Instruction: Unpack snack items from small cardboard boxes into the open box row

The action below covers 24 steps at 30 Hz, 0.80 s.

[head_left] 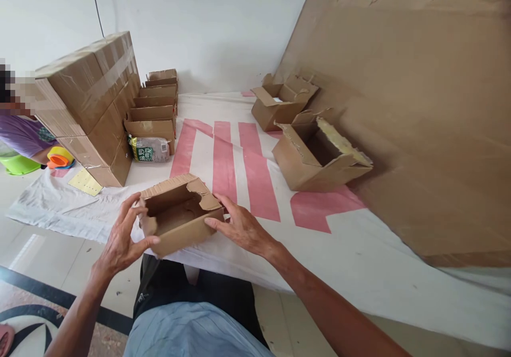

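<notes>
A small open cardboard box [187, 234] is at the near edge of the cloth-covered table, its hollow inside facing up. My left hand [125, 237] grips its left end, thumb along the front wall and fingers at the far left corner. My right hand [241, 226] has the right end between thumb and fingers. Inside the box I see only bare cardboard. Just beyond it lies a clear plastic packet with a green and yellow label [149, 149], leaning near a row of upright cardboard pieces or narrow boxes [154, 113].
Stacked taped cartons [93, 101] stand at the left, with a person's purple sleeve [24, 133] behind them. Tape rolls [59, 157] and a yellowish card [85, 181] lie nearby. Two open boxes, one nearer [299, 168] and one farther [267, 113], stand right, before a large cardboard sheet [411, 117].
</notes>
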Motion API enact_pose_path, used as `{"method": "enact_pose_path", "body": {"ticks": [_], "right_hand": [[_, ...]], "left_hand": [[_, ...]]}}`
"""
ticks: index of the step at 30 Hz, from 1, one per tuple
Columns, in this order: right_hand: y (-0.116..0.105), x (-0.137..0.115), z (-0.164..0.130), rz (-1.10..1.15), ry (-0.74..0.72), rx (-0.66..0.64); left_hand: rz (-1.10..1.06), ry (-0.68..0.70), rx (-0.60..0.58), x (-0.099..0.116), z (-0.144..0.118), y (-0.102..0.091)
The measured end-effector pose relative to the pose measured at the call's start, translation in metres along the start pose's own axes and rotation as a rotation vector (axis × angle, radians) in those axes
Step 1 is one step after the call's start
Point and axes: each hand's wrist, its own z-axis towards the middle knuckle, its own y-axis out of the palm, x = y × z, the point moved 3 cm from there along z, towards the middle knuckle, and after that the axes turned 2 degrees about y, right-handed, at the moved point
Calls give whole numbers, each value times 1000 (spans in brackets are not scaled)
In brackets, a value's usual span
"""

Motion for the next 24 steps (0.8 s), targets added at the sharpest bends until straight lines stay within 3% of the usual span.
{"method": "enact_pose_path", "body": {"ticks": [4, 14, 20, 24], "right_hand": [[-5, 13, 11, 91, 59, 53], [-33, 61, 22, 497, 225, -7], [-32, 60, 26, 472, 284, -64], [-32, 54, 33, 360, 300, 71]], "left_hand": [[-204, 16, -109, 7, 33, -2], [-522, 224, -176, 43, 117, 2], [-548, 252, -226, 44, 127, 3], [-552, 244, -242, 43, 119, 1]]}}
